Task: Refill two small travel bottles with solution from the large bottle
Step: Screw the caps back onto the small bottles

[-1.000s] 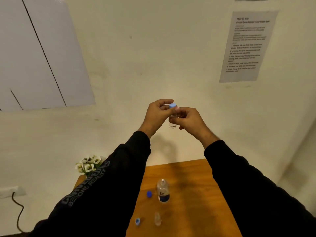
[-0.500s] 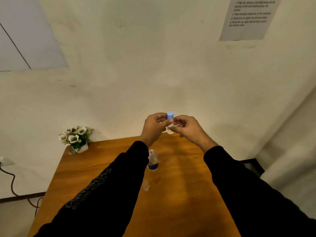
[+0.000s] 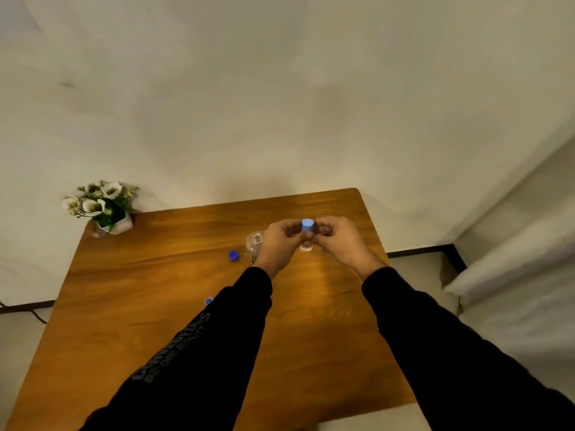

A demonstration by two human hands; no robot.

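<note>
Nearest on the wooden table, a light blue cap peeks out beside the left sleeve; the second small bottle it presumably belongs to is not visible here, likely hidden under that arm. Farther out, both hands meet above the table's middle around a small travel bottle. The left hand has its fingers curled round the bottle's body, and the right hand pinches its pale blue cap between thumb and fingertips. The step looks like screwing this cap tight. To do it well, keep the bottle upright, hold the body steady with the left hand and turn only the cap, stopping when it seats firmly so no solution leaks. Just left of the hands stands the large bottle, open at the neck, with its dark blue cap lying beside it. A small flower pot sits at the far left corner
</note>
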